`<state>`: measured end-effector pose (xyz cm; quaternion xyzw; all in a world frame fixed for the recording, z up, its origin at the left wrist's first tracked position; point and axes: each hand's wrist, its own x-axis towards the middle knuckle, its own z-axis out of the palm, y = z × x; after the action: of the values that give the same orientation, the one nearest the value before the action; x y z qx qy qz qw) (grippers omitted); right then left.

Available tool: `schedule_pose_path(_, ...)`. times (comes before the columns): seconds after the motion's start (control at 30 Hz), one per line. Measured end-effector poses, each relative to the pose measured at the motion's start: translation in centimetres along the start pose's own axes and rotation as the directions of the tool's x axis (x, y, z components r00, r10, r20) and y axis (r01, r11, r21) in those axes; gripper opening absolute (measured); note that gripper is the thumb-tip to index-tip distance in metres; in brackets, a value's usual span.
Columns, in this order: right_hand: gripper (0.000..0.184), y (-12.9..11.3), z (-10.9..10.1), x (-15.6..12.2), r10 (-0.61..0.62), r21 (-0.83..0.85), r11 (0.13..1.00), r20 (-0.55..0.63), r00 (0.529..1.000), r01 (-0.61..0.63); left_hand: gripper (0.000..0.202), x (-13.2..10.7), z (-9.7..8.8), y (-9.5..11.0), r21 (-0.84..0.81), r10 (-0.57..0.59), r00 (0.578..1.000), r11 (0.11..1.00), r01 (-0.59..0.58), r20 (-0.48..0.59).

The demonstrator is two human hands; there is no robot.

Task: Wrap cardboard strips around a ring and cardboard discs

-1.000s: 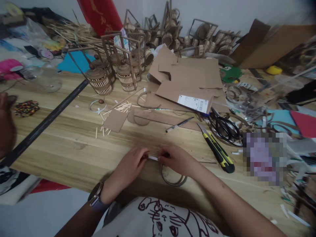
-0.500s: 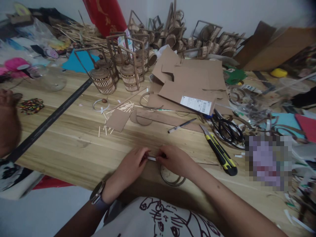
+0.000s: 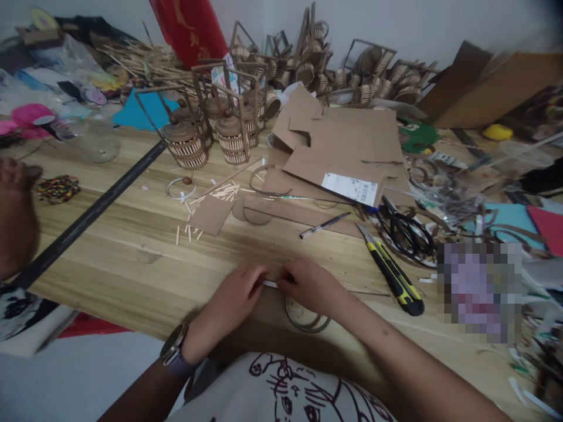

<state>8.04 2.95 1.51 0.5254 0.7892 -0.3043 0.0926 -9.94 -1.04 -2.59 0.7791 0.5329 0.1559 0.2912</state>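
Close to the table's near edge, my left hand (image 3: 241, 291) and my right hand (image 3: 308, 286) are side by side with fingers pinched. Between them shows a short piece of a narrow white strip (image 3: 270, 284), each end gripped in one hand. A thin brown strip (image 3: 369, 293) runs out to the right from behind my right wrist. Under my right hand lies a round hoop (image 3: 308, 327), partly hidden by it. My fingertips cover most of the white strip, so its length cannot be seen.
A yellow-black utility knife (image 3: 396, 275), a pen (image 3: 324, 225), black-handled scissors (image 3: 407, 231) and cardboard (image 3: 347, 135) lie ahead. Small wooden sticks (image 3: 226, 192) are scattered left of centre. Lidded miniature baskets (image 3: 232, 140) stand behind. Another person's hand (image 3: 15, 217) rests at the far left.
Both hands stay in nearly the same place, still pinching the white strip; less of the strip's face shows between the fingers. The whole view has shifted very slightly.
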Motion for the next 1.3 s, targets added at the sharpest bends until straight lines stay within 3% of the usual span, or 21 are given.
schedule_pose_path(0.5,0.025,-0.36,0.01,0.23,0.006,-0.07,0.998,0.008,1.0,-0.005,0.021,-0.08,0.1,-0.5,0.096,0.083,0.995,0.992,-0.088,0.06)
schedule_pose_path(1.3,0.027,-0.52,0.04,0.68,0.021,-0.132,0.991,0.02,1.0,-0.018,0.025,-0.35,0.37,-1.0,0.116,0.149,0.989,0.982,-0.15,0.019)
